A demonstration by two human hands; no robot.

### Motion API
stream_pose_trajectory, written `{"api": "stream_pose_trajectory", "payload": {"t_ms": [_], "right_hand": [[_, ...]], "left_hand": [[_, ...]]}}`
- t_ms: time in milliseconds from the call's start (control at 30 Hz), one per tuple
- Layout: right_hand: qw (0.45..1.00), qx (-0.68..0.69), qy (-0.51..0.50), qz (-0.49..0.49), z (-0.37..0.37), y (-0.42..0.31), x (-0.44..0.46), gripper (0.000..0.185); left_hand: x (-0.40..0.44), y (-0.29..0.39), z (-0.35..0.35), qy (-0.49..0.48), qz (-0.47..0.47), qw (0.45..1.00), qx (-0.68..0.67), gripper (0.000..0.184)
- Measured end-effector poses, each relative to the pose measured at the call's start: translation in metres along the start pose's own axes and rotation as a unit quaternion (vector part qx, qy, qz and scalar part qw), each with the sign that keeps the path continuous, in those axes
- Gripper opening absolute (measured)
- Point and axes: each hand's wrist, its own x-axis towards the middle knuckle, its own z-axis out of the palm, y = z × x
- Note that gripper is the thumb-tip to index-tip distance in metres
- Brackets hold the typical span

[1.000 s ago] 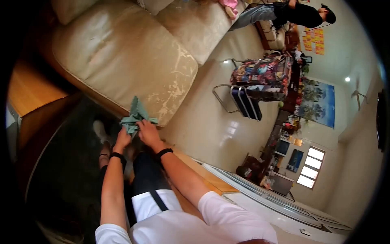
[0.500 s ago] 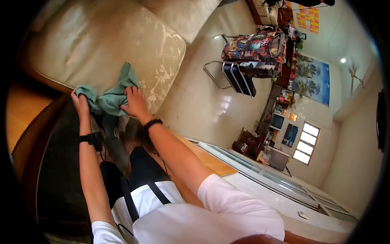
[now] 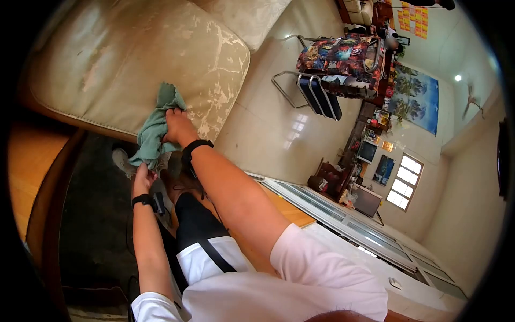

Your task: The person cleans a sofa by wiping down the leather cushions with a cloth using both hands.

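Observation:
A crumpled green cloth (image 3: 154,130) lies over the front edge of the worn beige sofa seat (image 3: 129,59). My right hand (image 3: 179,127) grips the cloth at its right side, at the seat's edge. Just below the edge, my left hand (image 3: 144,180) pinches the cloth's lower end. The upper part of the cloth rests on the leather, while the lower part hangs between my hands. Peeled patches show on the seat to the right of the cloth.
Wooden furniture (image 3: 40,166) stands at the left. Beyond the sofa are a metal-framed dark stool (image 3: 317,96) and a table with a patterned cover (image 3: 343,59). Part of another person (image 3: 429,2) shows at the top right. My shoes (image 3: 123,161) are below the seat.
My left hand first moved left with part of the cloth, spreading it, then came back right and down below the seat edge. The cloth is now bunched together. The view has shifted.

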Motion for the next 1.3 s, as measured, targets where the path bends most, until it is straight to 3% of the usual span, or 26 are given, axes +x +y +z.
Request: {"api": "stream_pose_trajectory", "payload": {"t_ms": [33, 67, 167, 267, 400, 467, 500, 600, 633, 667, 733, 833, 1000, 1067, 1133, 1200, 1233, 1300], "right_hand": [[1.0, -0.005, 0.003, 0.006, -0.001, -0.002, 0.0, 0.092], [1.0, -0.008, 0.004, 0.012, 0.002, -0.003, -0.002, 0.093], [1.0, -0.006, -0.012, -0.008, -0.003, -0.001, -0.001, 0.094], [1.0, -0.022, -0.011, -0.017, -0.002, -0.001, 0.001, 0.096], [1.0, -0.014, -0.008, -0.017, 0.004, -0.002, 0.002, 0.1], [1.0, -0.021, 0.014, 0.0, 0.001, -0.003, 0.001, 0.101], [0.999, -0.028, 0.022, -0.008, 0.0, -0.003, 0.0, 0.1], [1.0, -0.013, -0.01, 0.008, -0.008, -0.007, -0.003, 0.098], [1.0, -0.022, -0.011, 0.011, -0.007, -0.008, -0.001, 0.097], [1.0, -0.019, -0.017, 0.009, -0.004, -0.006, 0.001, 0.097], [0.998, -0.056, 0.006, -0.016, 0.001, 0.0, 0.005, 0.098], [0.998, -0.066, 0.008, -0.019, 0.001, -0.001, 0.003, 0.094], [0.998, -0.062, 0.0, -0.008, 0.0, 0.0, 0.006, 0.09], [0.998, -0.066, -0.001, -0.022, 0.004, 0.006, 0.003, 0.083], [0.996, -0.073, 0.009, -0.04, 0.008, 0.013, 0.015, 0.076], [0.997, -0.018, 0.048, -0.065, 0.019, 0.024, 0.021, 0.061], [0.991, -0.061, 0.026, -0.117, 0.017, 0.03, 0.02, 0.053], [0.99, -0.042, 0.051, -0.124, 0.027, 0.039, 0.023, 0.054]], "left_hand": [[-0.018, 0.005, 0.0, -0.061, -0.014, 0.996, -0.06, 0.035], [-0.012, 0.009, -0.011, -0.057, -0.019, 0.997, -0.058, 0.035], [0.012, 0.058, -0.032, 0.016, 0.145, 0.976, -0.164, 0.019], [0.005, 0.127, -0.037, 0.083, 0.257, 0.932, -0.241, 0.021], [0.026, 0.18, -0.041, 0.222, 0.361, 0.895, -0.14, 0.041], [0.002, 0.171, -0.013, 0.355, 0.312, 0.878, -0.078, 0.045], [0.015, 0.157, -0.009, 0.324, 0.314, 0.885, -0.116, 0.043], [-0.024, 0.114, 0.026, 0.087, 0.16, 0.965, -0.19, 0.049], [-0.008, 0.08, 0.037, 0.051, 0.211, 0.944, -0.249, 0.055], [-0.049, 0.074, 0.056, -0.005, 0.169, 0.946, -0.278, 0.062], [-0.091, 0.055, 0.082, -0.044, 0.083, 0.944, -0.317, 0.07], [-0.084, 0.024, 0.094, -0.04, 0.091, 0.942, -0.322, 0.072], [-0.089, 0.049, 0.1, -0.056, 0.066, 0.942, -0.325, 0.068], [-0.147, 0.071, 0.133, 0.128, 0.249, 0.956, -0.093, 0.068], [-0.17, 0.079, 0.138, 0.057, 0.377, 0.919, 0.099, 0.069], [-0.178, 0.083, 0.143, 0.046, 0.413, 0.896, 0.156, 0.069], [-0.172, 0.082, 0.145, 0.056, 0.445, 0.854, 0.264, 0.069], [-0.155, 0.08, 0.143, 0.096, 0.504, 0.75, 0.417, 0.065]]}}
